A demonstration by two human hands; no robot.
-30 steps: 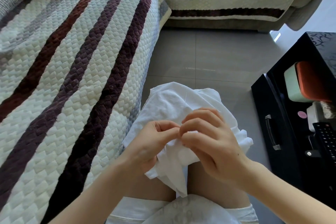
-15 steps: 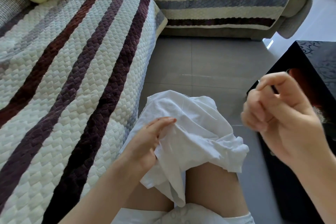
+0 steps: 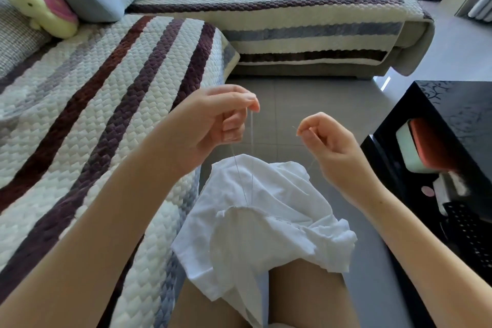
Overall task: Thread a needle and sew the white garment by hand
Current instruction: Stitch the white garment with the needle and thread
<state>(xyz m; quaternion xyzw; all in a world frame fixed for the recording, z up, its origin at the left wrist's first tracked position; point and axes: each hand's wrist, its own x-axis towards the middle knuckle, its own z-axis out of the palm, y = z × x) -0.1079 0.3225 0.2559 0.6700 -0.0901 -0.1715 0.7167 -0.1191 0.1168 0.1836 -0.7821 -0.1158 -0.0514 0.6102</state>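
Head view: the left hand (image 3: 213, 120) is lifted above the lap. Its grip is closed, thumb and forefinger pinching the thread (image 3: 251, 154) at the fingertips (image 3: 253, 105). From that pinch two fine strands run straight down to the white garment (image 3: 279, 221), which lies bunched over the knees directly below the grip. They meet the cloth at a curved, raw-looking edge. The strands look taut, so the hand is probably held high to take up slack and keep the thread from tangling in the folds.

The right hand (image 3: 330, 141) sits level with the left grip and a little apart from it, over the floor (image 3: 292, 93). Its grip is closed too, fingertips pressed on a thin sliver that pokes out toward the left hand. This is likely the needle (image 3: 294, 128), though it is too fine to be sure. A faint strand seems to trail down from this hand toward the cloth.

Neither hand touches the garment, which rests loose on the lap. Judging by this, a stitch is being pulled through, or the thread is being sorted out before the next one.

To the outside of the left grip is a striped sofa cover (image 3: 106, 114). Beyond the right grip stands a black table (image 3: 452, 114).
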